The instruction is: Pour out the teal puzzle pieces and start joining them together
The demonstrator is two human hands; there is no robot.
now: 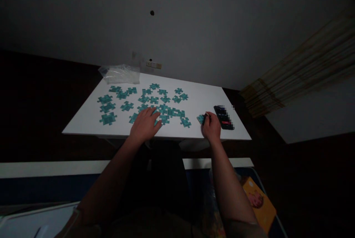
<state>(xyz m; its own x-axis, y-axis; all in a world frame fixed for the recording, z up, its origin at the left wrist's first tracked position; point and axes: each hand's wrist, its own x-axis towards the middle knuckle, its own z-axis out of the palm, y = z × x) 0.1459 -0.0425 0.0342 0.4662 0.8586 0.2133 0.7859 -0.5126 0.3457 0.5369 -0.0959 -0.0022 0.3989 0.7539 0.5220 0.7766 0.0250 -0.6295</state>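
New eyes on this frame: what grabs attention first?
The teal jigsaw pieces scattered over the white rectangular tabletop, bright against the dark room, with the bare left hand over those near the front edge. Next, the black phone with a red screen patch, beside the bare right hand. Then the clear plastic bag at the far left corner.

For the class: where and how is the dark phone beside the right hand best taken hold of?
Probably take the phone by its two long edges, near the middle, from above: it lies flat, screen up, longer than wide. The right hand is beside its left edge.
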